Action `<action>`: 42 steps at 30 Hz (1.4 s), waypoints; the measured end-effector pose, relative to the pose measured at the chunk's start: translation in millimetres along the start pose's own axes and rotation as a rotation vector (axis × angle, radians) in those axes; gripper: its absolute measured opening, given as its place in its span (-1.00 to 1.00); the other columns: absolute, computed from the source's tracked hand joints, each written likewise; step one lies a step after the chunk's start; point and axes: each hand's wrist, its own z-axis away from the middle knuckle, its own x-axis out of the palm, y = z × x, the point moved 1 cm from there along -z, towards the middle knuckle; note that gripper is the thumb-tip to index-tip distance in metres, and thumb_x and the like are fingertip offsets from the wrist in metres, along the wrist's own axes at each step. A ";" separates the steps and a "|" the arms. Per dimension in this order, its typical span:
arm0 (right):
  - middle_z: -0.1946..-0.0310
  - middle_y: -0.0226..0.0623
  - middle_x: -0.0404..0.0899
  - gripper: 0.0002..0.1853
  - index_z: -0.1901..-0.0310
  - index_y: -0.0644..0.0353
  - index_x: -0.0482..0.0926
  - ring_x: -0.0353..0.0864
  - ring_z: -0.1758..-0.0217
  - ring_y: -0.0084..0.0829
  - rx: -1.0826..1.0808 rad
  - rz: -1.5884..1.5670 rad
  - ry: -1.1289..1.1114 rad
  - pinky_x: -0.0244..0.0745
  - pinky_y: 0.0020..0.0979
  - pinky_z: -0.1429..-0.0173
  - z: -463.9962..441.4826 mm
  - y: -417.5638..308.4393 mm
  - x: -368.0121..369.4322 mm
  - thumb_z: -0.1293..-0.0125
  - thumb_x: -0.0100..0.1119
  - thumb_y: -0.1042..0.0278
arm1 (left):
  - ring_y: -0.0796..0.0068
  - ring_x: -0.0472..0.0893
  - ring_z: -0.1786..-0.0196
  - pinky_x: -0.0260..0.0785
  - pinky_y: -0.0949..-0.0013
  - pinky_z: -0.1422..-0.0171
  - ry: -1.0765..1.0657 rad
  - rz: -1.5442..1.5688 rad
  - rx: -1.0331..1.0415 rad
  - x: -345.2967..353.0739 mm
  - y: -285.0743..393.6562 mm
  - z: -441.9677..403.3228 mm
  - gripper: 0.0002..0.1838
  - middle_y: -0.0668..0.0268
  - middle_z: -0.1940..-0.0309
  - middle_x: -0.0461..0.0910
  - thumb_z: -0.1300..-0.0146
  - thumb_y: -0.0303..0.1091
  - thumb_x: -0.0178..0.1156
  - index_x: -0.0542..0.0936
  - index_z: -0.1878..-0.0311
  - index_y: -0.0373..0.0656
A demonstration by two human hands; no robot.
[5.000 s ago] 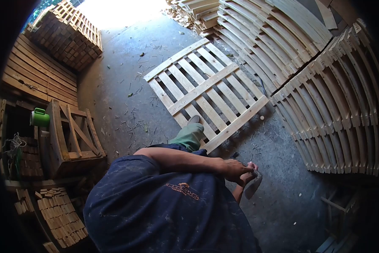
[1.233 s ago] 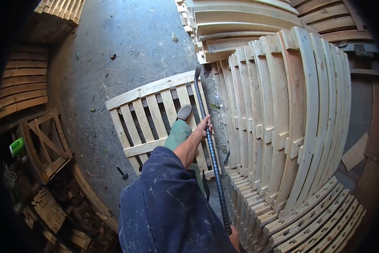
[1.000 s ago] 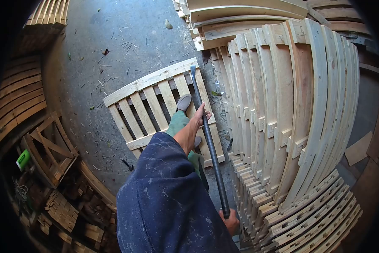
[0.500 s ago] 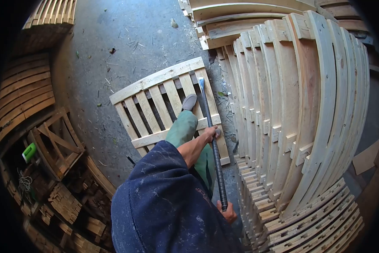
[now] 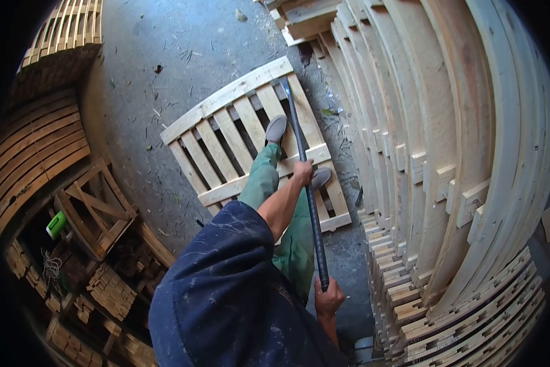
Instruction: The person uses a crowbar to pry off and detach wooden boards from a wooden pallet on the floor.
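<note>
A long dark pry bar (image 5: 312, 208) slants forward over a slatted wooden pallet (image 5: 241, 131) lying on the floor. My left hand (image 5: 302, 172) is closed around the bar partway along its shaft. At the bar's near end, my right hand (image 5: 329, 297) is wrapped round it, low by my body. The bar's flattened bluish tip (image 5: 286, 87) is at the gap beside the pallet's outer right slat, just short of the far cross board (image 5: 229, 101). Whether the tip touches wood I cannot tell. My shoes (image 5: 275, 129) are on the pallet, one ahead of the other.
Tall stacks of pallets on edge (image 5: 434, 140) stand close on my right, above more stacked slats (image 5: 477, 324). On the left are stacked pallets (image 5: 39, 153), a wooden frame (image 5: 97, 211), bundled wood blocks (image 5: 111, 290) and a green object (image 5: 56, 225). Debris litters the concrete floor (image 5: 146, 79).
The bar's tip has moved forward from the right slat towards the far cross board. Both hands remain on the bar. My rear shoe has come into fuller view as the camera shifted.
</note>
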 end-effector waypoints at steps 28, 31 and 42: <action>0.70 -0.14 0.41 -0.68 0.47 0.27 0.44 0.46 0.63 -0.09 -0.054 -0.043 -0.028 0.35 -0.17 0.51 0.2 49.8 42.5 -0.12 0.24 0.16 | 0.42 0.37 0.77 0.19 0.32 0.74 0.133 -0.152 -0.076 5.3 -15.0 -10.5 -0.65 0.26 0.75 0.39 -0.18 -0.18 0.17 0.40 0.56 -0.26; 0.72 -0.19 0.41 -0.67 0.51 0.26 0.44 0.45 0.65 -0.14 -0.075 -0.069 0.011 0.33 -0.21 0.53 9.6 73.1 65.4 -0.13 0.24 0.15 | 0.43 0.36 0.79 0.17 0.32 0.74 0.150 -0.146 -0.047 7.9 -26.4 -12.9 -0.65 0.28 0.76 0.37 -0.18 -0.19 0.16 0.38 0.57 -0.23; 0.72 -0.20 0.39 -0.62 0.57 0.20 0.39 0.43 0.65 -0.11 -0.036 -0.052 -0.002 0.29 -0.18 0.51 35.2 78.1 90.8 -0.12 0.23 0.08 | 0.42 0.36 0.79 0.19 0.32 0.74 0.155 -0.158 -0.015 -3.4 -48.2 -24.5 -0.67 0.27 0.76 0.38 -0.18 -0.20 0.17 0.41 0.54 -0.25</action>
